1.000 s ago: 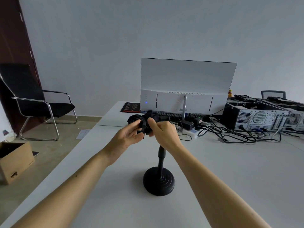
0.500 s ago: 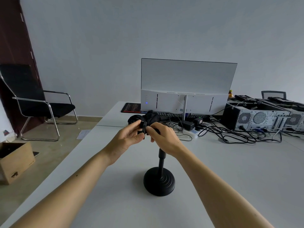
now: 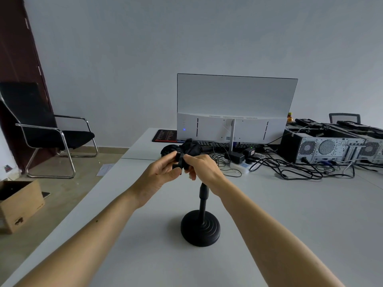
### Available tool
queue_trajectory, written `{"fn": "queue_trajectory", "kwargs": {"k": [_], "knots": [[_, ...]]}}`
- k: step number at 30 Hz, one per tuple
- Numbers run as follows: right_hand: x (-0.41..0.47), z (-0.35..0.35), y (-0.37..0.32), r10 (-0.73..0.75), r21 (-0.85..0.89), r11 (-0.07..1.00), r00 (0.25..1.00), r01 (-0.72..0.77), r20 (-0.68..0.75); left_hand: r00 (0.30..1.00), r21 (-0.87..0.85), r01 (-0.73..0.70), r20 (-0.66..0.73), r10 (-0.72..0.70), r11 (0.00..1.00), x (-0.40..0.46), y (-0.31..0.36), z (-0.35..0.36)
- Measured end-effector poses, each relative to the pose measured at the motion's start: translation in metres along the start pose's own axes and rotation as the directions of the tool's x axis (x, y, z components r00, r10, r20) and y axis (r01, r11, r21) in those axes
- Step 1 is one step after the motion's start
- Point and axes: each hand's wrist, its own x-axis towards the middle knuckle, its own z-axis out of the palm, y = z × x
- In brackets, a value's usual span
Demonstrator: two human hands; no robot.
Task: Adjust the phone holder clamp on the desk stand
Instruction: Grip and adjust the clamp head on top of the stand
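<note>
Two hands, left (image 3: 160, 172) and right (image 3: 204, 167), pinch the clamp (image 3: 179, 162) (black) with closed fingers; stand (image 3: 200, 227) upright on table (image 3: 290, 204).

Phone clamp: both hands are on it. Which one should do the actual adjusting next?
Probably the right hand: its fingertips pinch the phone clamp from the side directly above the pole. The left hand cups the clamp's other side, better placed to brace it. The round base sits unheld on the desk.
</note>
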Motion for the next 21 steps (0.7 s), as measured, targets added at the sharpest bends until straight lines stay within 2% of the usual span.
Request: {"fn": "queue_trajectory", "kwargs": {"k": [7, 10, 14, 18, 21], "knots": [[-0.007, -0.002, 0.010, -0.008, 0.018, 1.000, 1.000, 0.008, 0.013, 1.000, 0.010, 0.025, -0.013, -0.025, 1.000, -0.002, -0.003, 0.001], [-0.020, -0.004, 0.023, -0.022, 0.051, 0.998, 0.995, 0.028, -0.102, 0.998, 0.019, 0.061, 0.021, -0.062, 0.998, -0.006, -0.013, 0.001], [-0.043, -0.004, 0.054, -0.046, -0.004, 0.999, 0.972, 0.046, -0.231, 0.982, 0.058, 0.163, 0.085, -0.167, 0.985, -0.019, -0.040, 0.004], [-0.064, 0.004, 0.096, 0.062, -0.123, 0.988, 0.973, -0.091, -0.220, 0.951, 0.145, 0.258, 0.137, -0.277, 0.955, -0.025, -0.070, 0.015], [-0.078, 0.015, 0.119, 0.154, -0.234, 0.953, 0.973, -0.193, -0.173, 0.936, 0.274, 0.282, 0.133, -0.326, 0.919, -0.025, -0.087, 0.029]]}}
